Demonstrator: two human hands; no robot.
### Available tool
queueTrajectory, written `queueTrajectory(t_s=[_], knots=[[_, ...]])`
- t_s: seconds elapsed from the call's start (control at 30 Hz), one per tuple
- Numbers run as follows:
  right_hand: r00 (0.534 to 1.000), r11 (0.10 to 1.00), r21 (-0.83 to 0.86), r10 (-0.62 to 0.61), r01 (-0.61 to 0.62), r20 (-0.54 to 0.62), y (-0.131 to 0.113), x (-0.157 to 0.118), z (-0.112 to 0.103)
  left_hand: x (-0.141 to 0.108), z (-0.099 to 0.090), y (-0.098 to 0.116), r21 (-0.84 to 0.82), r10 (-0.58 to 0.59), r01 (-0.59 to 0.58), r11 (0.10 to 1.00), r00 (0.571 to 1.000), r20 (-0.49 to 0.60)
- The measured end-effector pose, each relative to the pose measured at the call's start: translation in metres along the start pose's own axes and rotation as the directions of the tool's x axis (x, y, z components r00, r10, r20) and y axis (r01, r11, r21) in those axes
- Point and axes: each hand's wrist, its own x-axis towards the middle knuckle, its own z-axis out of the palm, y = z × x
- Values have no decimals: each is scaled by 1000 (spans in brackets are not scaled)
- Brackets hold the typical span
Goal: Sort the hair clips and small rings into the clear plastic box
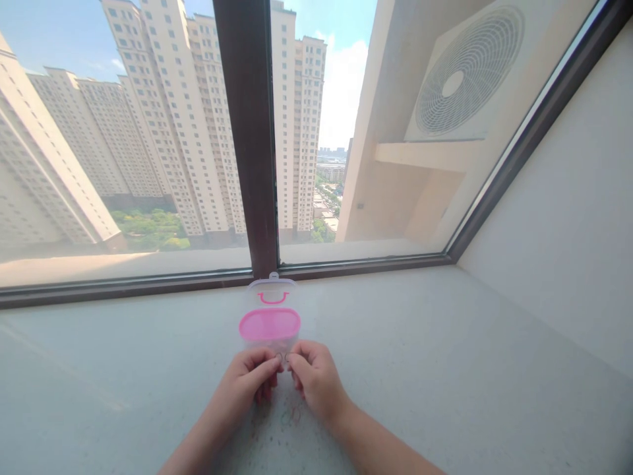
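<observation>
The left hand (pixel 250 377) and right hand (pixel 315 377) pinch thin dark loops (pixel 279 357), possibly one piece, just before the pink-and-clear plastic box (pixel 270 324), where a slackened fingertip hold could drop them near the coloured loops (pixel 295 413) on the windowsill (pixel 148 376).

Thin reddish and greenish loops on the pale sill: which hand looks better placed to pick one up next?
Right hand, probably: it sits closer to those loops than the left hand does. Both hands seem to pinch a thin dark strand, so neither looks free.
</observation>
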Motion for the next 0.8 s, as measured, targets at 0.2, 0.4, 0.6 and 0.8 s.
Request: queueTrajectory(t_s=[0.2, 0.4, 0.6, 0.8], knots=[[1000, 1000, 13, 6, -6, 4, -2, -1, 0, 0, 0, 2, 10, 1, -1, 1000, 1000, -3], [1000, 1000, 1, 15, -15, 5, -4, -1, 0, 0, 0, 1, 4, 4, -4, 1000, 1000, 9], [1000, 1000, -15, 6, -6, 7, -3, -1, -2, 0, 2, 1, 5, 6, -6, 1000, 1000, 1], [1000, 1000, -23, -7, 7, 12, -2, -1, -1, 0, 1, 1, -3, 2, -2, 1000, 1000, -4]])
